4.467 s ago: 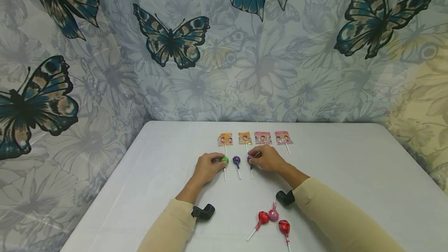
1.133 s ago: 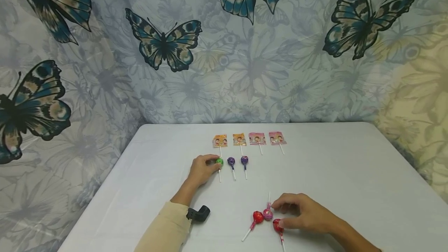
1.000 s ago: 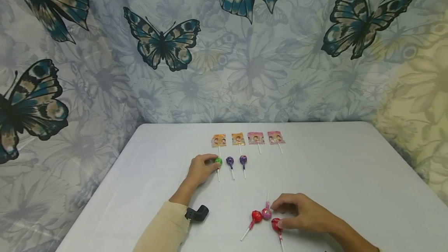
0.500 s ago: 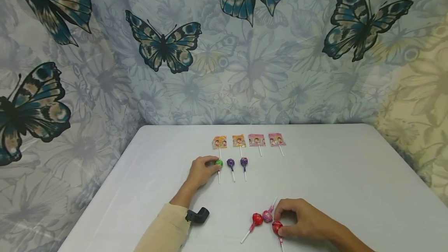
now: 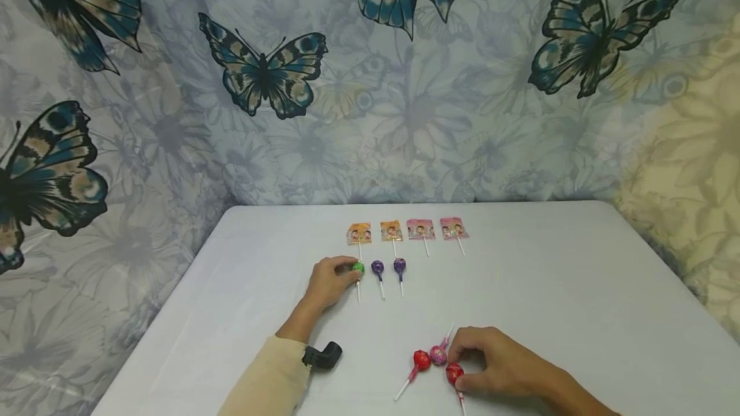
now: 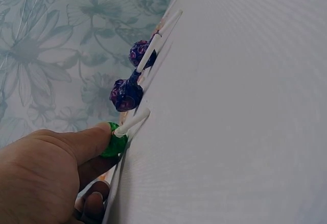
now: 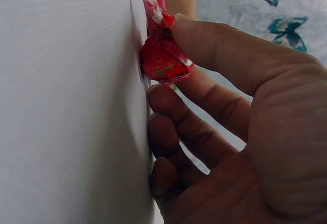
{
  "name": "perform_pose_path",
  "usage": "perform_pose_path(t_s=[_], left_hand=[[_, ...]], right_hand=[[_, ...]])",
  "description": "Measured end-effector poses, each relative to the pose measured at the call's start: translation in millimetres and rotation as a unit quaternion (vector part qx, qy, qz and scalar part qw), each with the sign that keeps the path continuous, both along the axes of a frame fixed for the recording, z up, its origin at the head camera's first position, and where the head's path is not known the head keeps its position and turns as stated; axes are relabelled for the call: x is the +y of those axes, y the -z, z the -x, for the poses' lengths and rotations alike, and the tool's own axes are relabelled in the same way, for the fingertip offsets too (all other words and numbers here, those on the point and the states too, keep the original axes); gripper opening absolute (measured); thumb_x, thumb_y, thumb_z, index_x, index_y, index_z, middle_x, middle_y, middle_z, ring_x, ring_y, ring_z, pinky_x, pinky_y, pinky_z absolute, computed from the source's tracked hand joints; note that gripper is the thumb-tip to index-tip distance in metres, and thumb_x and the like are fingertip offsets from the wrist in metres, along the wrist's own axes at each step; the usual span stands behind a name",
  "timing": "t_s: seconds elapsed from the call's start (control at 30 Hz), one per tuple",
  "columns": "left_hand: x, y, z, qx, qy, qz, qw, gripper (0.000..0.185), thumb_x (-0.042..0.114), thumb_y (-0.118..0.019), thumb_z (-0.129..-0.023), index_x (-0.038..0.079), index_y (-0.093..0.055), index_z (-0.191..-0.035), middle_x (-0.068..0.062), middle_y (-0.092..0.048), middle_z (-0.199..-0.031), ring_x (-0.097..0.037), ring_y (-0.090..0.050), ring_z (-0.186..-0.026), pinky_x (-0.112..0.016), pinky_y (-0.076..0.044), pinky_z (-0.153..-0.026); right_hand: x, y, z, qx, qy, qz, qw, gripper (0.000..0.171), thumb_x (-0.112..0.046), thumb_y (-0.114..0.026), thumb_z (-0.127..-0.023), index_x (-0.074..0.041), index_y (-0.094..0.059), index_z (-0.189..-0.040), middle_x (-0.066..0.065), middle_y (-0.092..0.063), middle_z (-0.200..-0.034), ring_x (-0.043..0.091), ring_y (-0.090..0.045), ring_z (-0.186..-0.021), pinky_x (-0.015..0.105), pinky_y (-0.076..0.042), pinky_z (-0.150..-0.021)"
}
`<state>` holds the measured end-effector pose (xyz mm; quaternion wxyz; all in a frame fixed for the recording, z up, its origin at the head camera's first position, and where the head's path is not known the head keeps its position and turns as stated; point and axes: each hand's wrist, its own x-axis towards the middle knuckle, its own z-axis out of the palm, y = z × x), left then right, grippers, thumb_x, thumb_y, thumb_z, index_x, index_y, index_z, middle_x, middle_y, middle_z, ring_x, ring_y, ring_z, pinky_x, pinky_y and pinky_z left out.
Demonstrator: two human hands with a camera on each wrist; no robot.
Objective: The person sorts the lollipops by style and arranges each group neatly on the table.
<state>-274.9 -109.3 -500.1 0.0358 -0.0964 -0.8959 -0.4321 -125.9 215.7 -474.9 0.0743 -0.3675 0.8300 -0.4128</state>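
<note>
My left hand [image 5: 329, 282] pinches the green head of a lollipop [image 6: 116, 145] between thumb and fingers, its white stick pointing toward me. To its right lie two purple lollipops [image 5: 378, 268], in line with it. Nearer the front, my right hand [image 5: 502, 363] has its thumb and forefinger around the head of a red lollipop [image 5: 454, 373]; the right wrist view shows the thumb on the crinkled red wrapper [image 7: 166, 60]. Just left of those fingers lie a pink lollipop [image 5: 438, 355] and another red lollipop [image 5: 421, 360], their heads close together.
Several flat lollipops in orange and pink wrappers [image 5: 421, 230] form a row behind the purple ones. The white table [image 5: 549, 275] ends at a cloth with butterflies [image 5: 263, 72]. A black wrist camera [image 5: 324, 356] sits on the left sleeve.
My right hand has left the right-hand purple lollipop and come forward to the red one, closing on its head. The pink lollipop's stick has swung rightward. My left hand stays at the green lollipop.
</note>
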Motion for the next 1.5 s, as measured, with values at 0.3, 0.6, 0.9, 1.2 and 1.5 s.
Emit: perform_pose_path(t_s=[0.3,0.6,0.9,1.2,1.5], left_hand=[[-5.1,2.0,1.3,0.001,-0.007,-0.005,1.0000,0.024,0.020,-0.078,-0.082,0.017,-0.075,-0.106,0.000,-0.063,-0.096,-0.019,-0.056,-0.089,-0.041,-0.045,-0.080],[-3.4,1.9,-1.5,0.012,0.000,-0.011,0.9999,0.025,0.018,-0.079,-0.081,0.016,-0.075,-0.106,0.001,-0.061,-0.092,-0.018,-0.054,-0.085,-0.039,-0.045,-0.076],[-1.2,1.6,-0.9,0.006,0.000,-0.005,1.0000,0.024,0.019,-0.078,-0.082,0.017,-0.075,-0.106,0.001,-0.060,-0.091,-0.016,-0.052,-0.083,-0.036,-0.044,-0.074],[-1.0,3.0,-0.3,0.007,-0.002,-0.003,1.0000,0.024,0.019,-0.078,-0.082,0.017,-0.075,-0.106,0.001,-0.060,-0.091,-0.017,-0.051,-0.082,-0.036,-0.043,-0.073],[-0.6,0.4,-0.4,0.015,0.009,-0.005,0.9998,0.024,0.017,-0.079,-0.082,0.015,-0.075,-0.106,0.001,-0.060,-0.089,-0.016,-0.050,-0.081,-0.036,-0.043,-0.073]], right_hand=[[-2.2,-2.6,5.8,0.005,-0.020,0.000,1.000,0.022,-0.020,-0.078,-0.082,-0.030,-0.067,-0.098,-0.015,-0.062,-0.099,0.008,-0.056,-0.092,0.027,-0.045,-0.082],[-0.7,-1.7,3.1,-0.003,-0.015,-0.007,1.000,0.023,-0.021,-0.078,-0.081,-0.029,-0.068,-0.100,-0.014,-0.062,-0.101,0.008,-0.056,-0.093,0.029,-0.045,-0.084],[0.7,-4.1,3.2,-0.011,-0.027,0.006,1.000,0.019,-0.022,-0.076,-0.085,-0.027,-0.069,-0.101,-0.011,-0.061,-0.103,0.010,-0.056,-0.094,0.029,-0.045,-0.082],[1.6,0.2,3.6,-0.023,-0.021,-0.001,0.999,0.018,-0.022,-0.076,-0.084,-0.028,-0.068,-0.100,-0.012,-0.061,-0.102,0.009,-0.055,-0.095,0.029,-0.045,-0.083],[1.6,-0.4,3.5,-0.033,-0.026,0.017,0.999,0.018,-0.021,-0.075,-0.085,-0.027,-0.066,-0.100,-0.011,-0.062,-0.099,0.011,-0.057,-0.092,0.028,-0.047,-0.081]])
